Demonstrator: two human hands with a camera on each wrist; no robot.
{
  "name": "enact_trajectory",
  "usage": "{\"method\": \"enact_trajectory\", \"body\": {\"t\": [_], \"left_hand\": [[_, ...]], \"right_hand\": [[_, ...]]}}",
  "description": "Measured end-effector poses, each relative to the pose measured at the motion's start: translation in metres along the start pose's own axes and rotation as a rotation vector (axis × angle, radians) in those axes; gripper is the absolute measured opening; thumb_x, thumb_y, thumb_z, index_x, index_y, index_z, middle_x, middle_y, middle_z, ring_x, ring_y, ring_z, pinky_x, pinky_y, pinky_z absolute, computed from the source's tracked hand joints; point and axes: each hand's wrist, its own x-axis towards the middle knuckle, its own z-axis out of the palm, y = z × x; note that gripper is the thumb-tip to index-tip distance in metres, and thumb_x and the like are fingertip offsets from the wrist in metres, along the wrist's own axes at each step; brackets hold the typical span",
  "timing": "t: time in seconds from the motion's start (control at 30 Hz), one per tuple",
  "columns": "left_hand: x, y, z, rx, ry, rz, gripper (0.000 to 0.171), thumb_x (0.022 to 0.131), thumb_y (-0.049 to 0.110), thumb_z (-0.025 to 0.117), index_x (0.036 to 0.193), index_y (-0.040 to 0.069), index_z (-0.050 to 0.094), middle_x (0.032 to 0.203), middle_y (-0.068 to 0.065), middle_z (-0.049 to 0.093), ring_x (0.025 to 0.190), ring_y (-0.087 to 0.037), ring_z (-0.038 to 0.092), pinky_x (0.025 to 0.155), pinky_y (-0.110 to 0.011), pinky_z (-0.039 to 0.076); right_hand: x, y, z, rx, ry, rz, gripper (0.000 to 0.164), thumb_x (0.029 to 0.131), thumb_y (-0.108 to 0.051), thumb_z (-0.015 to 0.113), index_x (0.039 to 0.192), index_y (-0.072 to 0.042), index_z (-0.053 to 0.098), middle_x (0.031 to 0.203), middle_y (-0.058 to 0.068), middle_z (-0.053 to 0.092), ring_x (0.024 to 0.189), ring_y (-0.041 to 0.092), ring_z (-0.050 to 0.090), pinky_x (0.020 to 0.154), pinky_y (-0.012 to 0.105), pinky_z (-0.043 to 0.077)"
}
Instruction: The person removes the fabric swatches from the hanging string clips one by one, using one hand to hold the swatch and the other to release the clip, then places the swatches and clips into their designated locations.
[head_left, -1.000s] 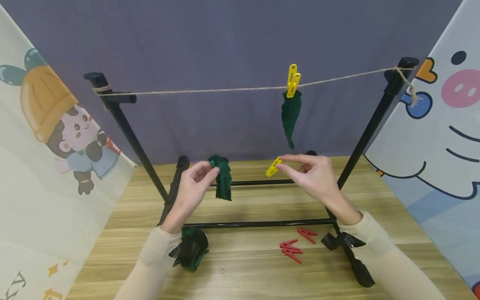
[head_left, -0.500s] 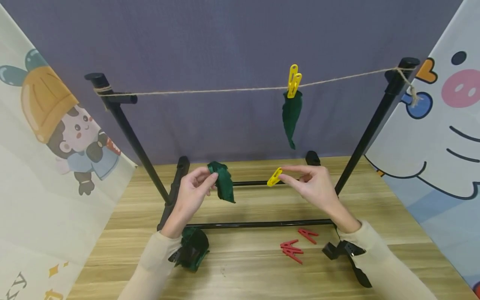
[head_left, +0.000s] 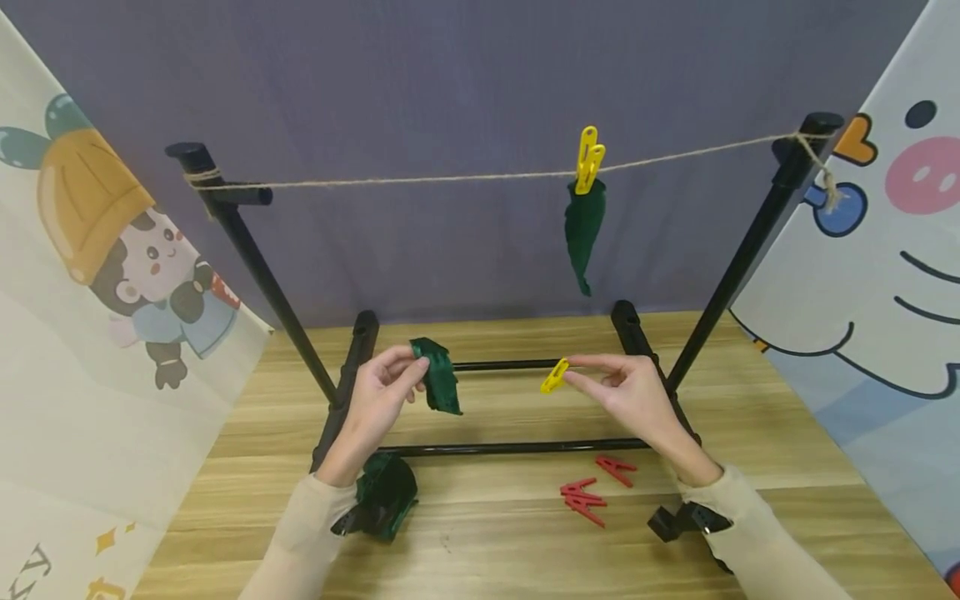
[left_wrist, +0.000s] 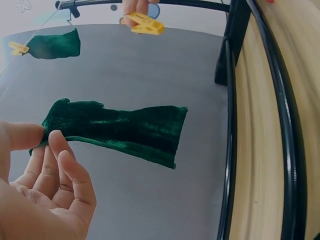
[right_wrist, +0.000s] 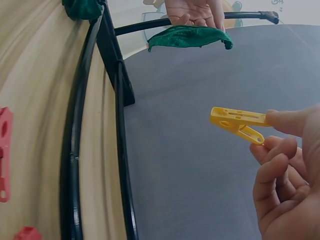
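My left hand (head_left: 381, 398) pinches one end of a dark green velvet cloth strip (head_left: 441, 383), and the rest of it hangs down. In the left wrist view the cloth (left_wrist: 120, 127) shows a frayed edge and a fold along one side. My right hand (head_left: 637, 402) holds a yellow clothespin (head_left: 554, 376) between thumb and fingers by its handle ends. The right wrist view has this clothespin (right_wrist: 237, 122) pointing away from the hand. Both hands are below a twine line (head_left: 420, 179), where another yellow clothespin (head_left: 589, 162) grips a second green cloth (head_left: 583, 229).
A black frame (head_left: 255, 271) carries the line between two posts, with low crossbars (head_left: 525, 448). Red clothespins (head_left: 582, 500) lie on the wooden table (head_left: 495, 550) in front. A green cloth heap (head_left: 388, 496) is beside the left forearm. A grey-blue backdrop (head_left: 420, 92) stands behind.
Both hands have lowered, the left with the green cloth and the right with the yellow clothespin. The cloth swings slightly as it hangs. The clothespin and cloth on the line stay put.
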Motion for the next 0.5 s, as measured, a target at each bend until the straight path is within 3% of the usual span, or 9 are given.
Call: {"method": "enact_trajectory", "body": {"t": [0.07, 0.17, 0.43, 0.5], "left_hand": [[-0.002, -0.003, -0.001, 0.000, 0.000, -0.011, 0.024, 0.095, 0.022, 0.063, 0.108, 0.003, 0.062, 0.087, -0.008, 0.069, 0.072, -0.023, 0.061, 0.059, -0.030, 0.050], [-0.004, -0.007, -0.003, 0.002, 0.002, -0.018, 0.024, 0.095, 0.022, 0.063, 0.107, 0.001, 0.063, 0.087, -0.008, 0.069, 0.071, -0.019, 0.061, 0.060, -0.030, 0.050], [-0.009, -0.019, -0.006, 0.028, -0.005, -0.042, 0.023, 0.095, 0.022, 0.063, 0.108, 0.003, 0.063, 0.088, -0.009, 0.069, 0.072, -0.023, 0.062, 0.061, -0.034, 0.051], [-0.011, -0.021, -0.007, 0.030, -0.010, -0.053, 0.023, 0.095, 0.021, 0.062, 0.109, 0.003, 0.063, 0.089, -0.009, 0.069, 0.073, -0.022, 0.062, 0.060, -0.033, 0.051]], "right_hand": [[-0.002, 0.012, 0.002, 0.003, -0.005, 0.019, 0.028, 0.084, -0.029, 0.076, 0.109, -0.018, 0.073, 0.041, -0.002, 0.044, 0.032, -0.002, 0.023, 0.031, 0.027, 0.022], [-0.004, 0.028, 0.005, 0.006, -0.009, 0.043, 0.028, 0.083, -0.034, 0.076, 0.109, -0.023, 0.073, 0.044, -0.002, 0.051, 0.032, 0.004, 0.025, 0.031, 0.027, 0.023], [-0.010, 0.041, 0.011, 0.082, -0.016, 0.086, 0.030, 0.083, -0.033, 0.076, 0.111, -0.024, 0.072, 0.087, -0.002, 0.072, 0.031, 0.009, 0.027, 0.031, 0.030, 0.026], [-0.012, 0.043, 0.012, 0.099, -0.023, 0.107, 0.030, 0.083, -0.033, 0.076, 0.111, -0.024, 0.072, 0.073, 0.004, 0.069, 0.030, 0.009, 0.027, 0.030, 0.030, 0.026]]}}
